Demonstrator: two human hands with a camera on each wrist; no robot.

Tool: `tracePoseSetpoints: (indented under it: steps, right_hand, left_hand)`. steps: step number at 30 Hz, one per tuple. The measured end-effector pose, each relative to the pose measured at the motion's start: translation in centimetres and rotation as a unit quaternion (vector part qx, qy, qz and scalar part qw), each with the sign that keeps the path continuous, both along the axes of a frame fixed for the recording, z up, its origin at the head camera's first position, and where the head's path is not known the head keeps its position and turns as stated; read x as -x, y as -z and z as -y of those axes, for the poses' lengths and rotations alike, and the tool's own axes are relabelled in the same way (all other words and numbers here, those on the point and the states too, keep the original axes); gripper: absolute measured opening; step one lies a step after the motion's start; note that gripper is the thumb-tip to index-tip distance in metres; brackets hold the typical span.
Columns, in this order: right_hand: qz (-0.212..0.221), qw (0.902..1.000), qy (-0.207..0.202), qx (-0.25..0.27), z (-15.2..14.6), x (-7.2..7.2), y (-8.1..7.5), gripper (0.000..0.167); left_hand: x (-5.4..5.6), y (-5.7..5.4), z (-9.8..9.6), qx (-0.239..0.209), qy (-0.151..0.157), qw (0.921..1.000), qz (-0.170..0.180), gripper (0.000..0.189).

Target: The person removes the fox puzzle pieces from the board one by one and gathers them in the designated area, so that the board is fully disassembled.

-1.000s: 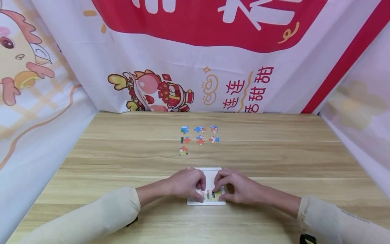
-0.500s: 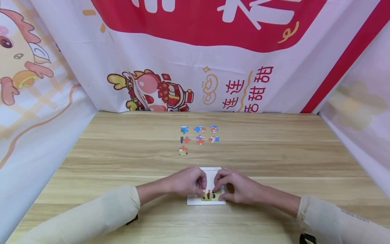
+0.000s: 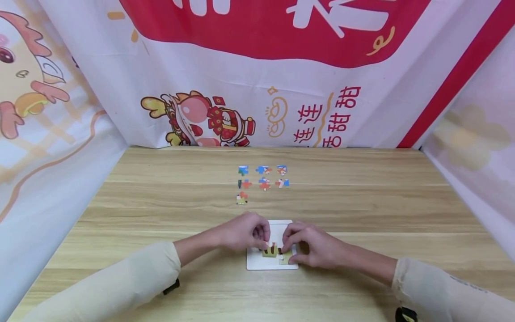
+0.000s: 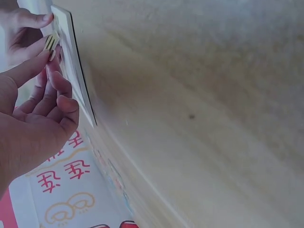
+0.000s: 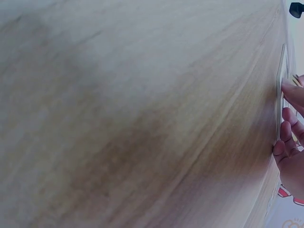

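A white puzzle tray (image 3: 259,264) lies flat near the front of the wooden table. My left hand (image 3: 244,232) pinches a yellow-green puzzle piece (image 3: 270,252) with dark stripes between thumb and forefinger, tilted over the tray; the left wrist view shows this striped puzzle piece (image 4: 52,42) at the fingertips, the other fingers loosely curled. At the tray's lower right corner sits another yellow-green puzzle piece (image 3: 286,258). My right hand (image 3: 314,245) holds it with curled forefinger and thumb, partly covering it. The right wrist view has my right hand (image 5: 293,133) against the tray's edge.
Several loose puzzle pieces (image 3: 264,183) in blue, orange and green lie in rows on the table (image 3: 169,192) beyond the tray. Printed cloth (image 3: 241,71) hangs behind the table and along both sides.
The left hand has moved up and slightly away from the tray's front edge, lifting and tilting the striped puzzle piece away from the corner piece. The right hand has stayed in place.
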State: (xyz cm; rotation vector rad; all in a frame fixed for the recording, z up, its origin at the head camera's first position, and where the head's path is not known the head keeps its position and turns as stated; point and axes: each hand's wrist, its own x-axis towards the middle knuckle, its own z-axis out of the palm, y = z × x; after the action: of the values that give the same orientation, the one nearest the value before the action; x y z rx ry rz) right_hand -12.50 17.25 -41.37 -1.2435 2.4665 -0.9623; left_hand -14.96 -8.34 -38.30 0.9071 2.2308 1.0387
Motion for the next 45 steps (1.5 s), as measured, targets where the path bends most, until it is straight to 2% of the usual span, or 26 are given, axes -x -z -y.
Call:
tracePoseSetpoints:
  steps: [5, 8, 13, 21, 26, 30, 38, 45]
  right_hand:
    - [-0.001, 1.0, -0.003, 0.003, 0.0, 0.0, 0.1, 0.021]
    - [0.003, 1.0, 0.0, -0.001, -0.1, 0.0, 0.1, 0.02]
    - [0.006, 1.0, 0.003, -0.004, -0.1, 0.0, 0.0, 0.021]
    - [0.0, 1.0, 0.004, 0.0, 0.0, -0.1, 0.1, 0.021]
    - [-0.006, 1.0, -0.001, 0.007, 0.0, -0.1, 0.4, 0.021]
    - [0.0, 1.0, 0.001, 0.006, 0.0, -0.1, 0.4, 0.021]
    - [-0.001, 1.0, 0.001, 0.007, -0.1, 0.0, 0.2, 0.021]
    - [-0.008, 0.9999, -0.005, 0.013, -0.1, 0.0, 0.2, 0.02]
  left_hand:
    - [0.6, -0.2, 0.3, -0.004, -0.009, 0.9999, -0.003, 0.012]
    - [1.0, -0.1, 0.5, -0.005, -0.026, 0.9996, -0.004, 0.012]
    - [2.2, 0.2, 0.8, -0.025, -0.055, 0.9978, -0.027, 0.012]
    - [4.2, 1.1, 1.0, -0.049, -0.126, 0.9872, -0.084, 0.008]
    - [5.3, 1.6, 0.9, -0.054, -0.166, 0.9803, -0.092, 0.009]
    - [6.1, 1.9, 0.5, -0.053, -0.178, 0.9776, -0.099, 0.01]
    - [7.5, 1.7, -0.1, -0.028, -0.202, 0.9753, -0.086, 0.009]
    - [8.3, 2.0, -0.5, -0.001, -0.199, 0.9751, -0.097, 0.004]
